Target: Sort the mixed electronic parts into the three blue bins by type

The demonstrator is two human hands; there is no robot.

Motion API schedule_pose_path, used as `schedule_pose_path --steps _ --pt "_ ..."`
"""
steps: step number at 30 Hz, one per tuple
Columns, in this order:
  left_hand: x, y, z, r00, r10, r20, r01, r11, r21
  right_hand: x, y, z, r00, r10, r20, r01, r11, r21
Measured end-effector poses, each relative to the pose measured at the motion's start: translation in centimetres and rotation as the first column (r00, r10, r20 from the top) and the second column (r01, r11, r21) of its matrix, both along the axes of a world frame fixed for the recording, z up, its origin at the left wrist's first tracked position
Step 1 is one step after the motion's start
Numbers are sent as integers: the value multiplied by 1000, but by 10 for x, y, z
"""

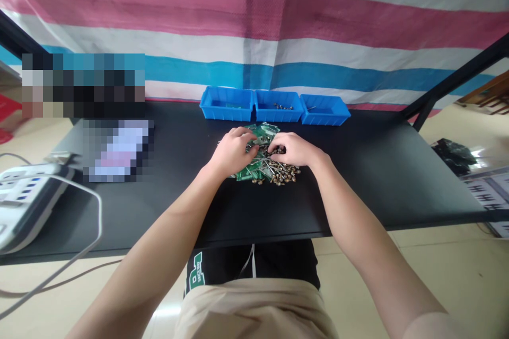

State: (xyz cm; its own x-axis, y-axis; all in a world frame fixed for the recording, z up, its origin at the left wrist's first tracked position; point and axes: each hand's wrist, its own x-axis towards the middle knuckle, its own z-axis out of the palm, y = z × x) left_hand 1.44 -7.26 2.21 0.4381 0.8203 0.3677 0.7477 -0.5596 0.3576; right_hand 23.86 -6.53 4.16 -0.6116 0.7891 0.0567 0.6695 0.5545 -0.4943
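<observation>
A mixed pile lies on the black table under both hands. Its left part is small green and clear pieces (248, 174), too small to name. On the right side are thin metal pins or screws with round, brass-coloured heads (284, 172). My left hand (234, 149) rests on the pile's left edge, fingers bent, with a gap between thumb and fingertips. From the other side, my right hand (292, 149) reaches in with curved fingers, thumb and forefinger apart, touching the heaped pieces. I see nothing clearly held in either hand.
Behind the pile stand three blue bins: the left bin (226, 113) with a few greenish pieces, the middle bin (278, 115) with some brass-headed pieces, the right bin (325, 118) with a thin piece. A power strip (27, 196) with a cable is at left, near a blurred-out object (121, 151).
</observation>
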Motion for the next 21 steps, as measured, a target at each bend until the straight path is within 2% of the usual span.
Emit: schedule_pose_path --steps 8,13,21 --pt "0 0 1 1000 -6 2 6 1000 9 -2 0 0 1000 -4 -28 3 1000 -19" --pt "0 0 1 1000 -15 -2 15 1000 -1 -8 -2 1 994 -70 -85 61 993 -104" --pt "0 1 -1 1000 -13 13 13 1000 9 -11 -3 0 980 -117 -160 100 989 -112"
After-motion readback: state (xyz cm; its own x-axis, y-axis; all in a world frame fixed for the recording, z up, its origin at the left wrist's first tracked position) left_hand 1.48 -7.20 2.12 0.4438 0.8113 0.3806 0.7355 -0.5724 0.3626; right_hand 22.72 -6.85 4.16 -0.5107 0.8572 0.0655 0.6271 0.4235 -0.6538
